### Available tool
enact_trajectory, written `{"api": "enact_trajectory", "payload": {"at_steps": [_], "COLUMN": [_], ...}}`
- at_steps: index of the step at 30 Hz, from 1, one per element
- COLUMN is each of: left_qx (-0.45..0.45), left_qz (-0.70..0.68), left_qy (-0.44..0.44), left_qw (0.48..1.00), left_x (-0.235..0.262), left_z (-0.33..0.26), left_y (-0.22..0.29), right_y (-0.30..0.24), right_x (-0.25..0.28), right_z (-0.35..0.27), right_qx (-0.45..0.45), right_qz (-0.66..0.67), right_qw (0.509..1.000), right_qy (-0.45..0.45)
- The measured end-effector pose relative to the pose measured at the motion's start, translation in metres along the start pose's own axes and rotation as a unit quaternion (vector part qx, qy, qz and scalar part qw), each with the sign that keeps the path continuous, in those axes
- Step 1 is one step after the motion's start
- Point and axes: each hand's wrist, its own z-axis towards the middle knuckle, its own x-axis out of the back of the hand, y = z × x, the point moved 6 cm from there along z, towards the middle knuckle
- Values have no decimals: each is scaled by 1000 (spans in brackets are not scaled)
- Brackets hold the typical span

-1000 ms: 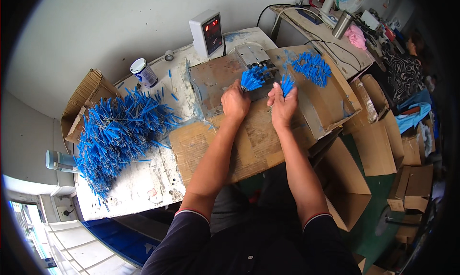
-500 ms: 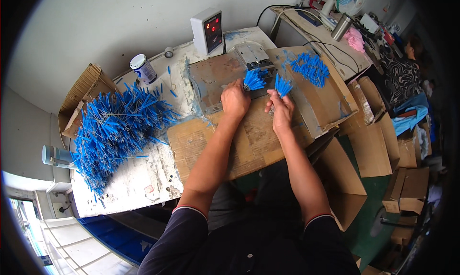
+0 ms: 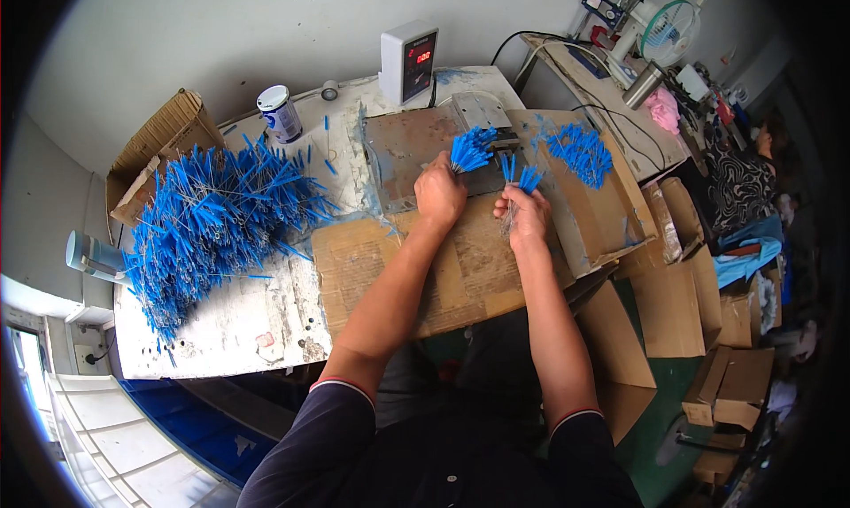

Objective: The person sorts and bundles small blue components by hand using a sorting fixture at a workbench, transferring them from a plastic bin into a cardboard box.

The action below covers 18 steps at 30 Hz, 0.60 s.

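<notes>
My left hand (image 3: pixel 440 192) is closed round a fanned bundle of thin wires with blue tips (image 3: pixel 473 150), tips pointing up and away. It sits over the brown metal plate (image 3: pixel 398 145), just short of the small metal fixture (image 3: pixel 482 111). To its right, my right hand (image 3: pixel 528 216) pinches a smaller bunch of blue-tipped wires (image 3: pixel 530 180). A couple of its blue tips stand apart from the others on the left side, and bare wire ends hang below the fingers. The two bundles are apart.
A large tangled heap of blue-tipped wires (image 3: pixel 221 216) covers the table's left side, beside an open carton (image 3: pixel 168 145). A smaller pile (image 3: pixel 580 154) lies on cardboard at right. Behind stand a white-lidded tub (image 3: pixel 280 117) and a box with a red display (image 3: pixel 410 63).
The view has shifted slightly. My right hand has moved a little away from the fixture, and some of its blue tips now stand apart. My left hand keeps its bundle. The red display has changed.
</notes>
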Motion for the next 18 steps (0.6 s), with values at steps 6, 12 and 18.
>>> {"api": "enact_trajectory", "payload": {"at_steps": [6, 12, 18], "left_qx": [9, 31, 46], "left_qz": [-42, -50, -56], "left_qy": [11, -1, -21], "left_qw": [999, 998, 997], "left_x": [3, 4, 2], "left_z": [0, -1, 1], "left_y": [-3, -7, -9], "right_y": [-4, -2, -2], "right_x": [-9, -13, -18], "right_z": [0, 2, 3], "right_qx": [6, -2, 7], "right_qz": [-52, -92, -95], "right_qw": [999, 996, 995], "right_qy": [3, 20, 8]}}
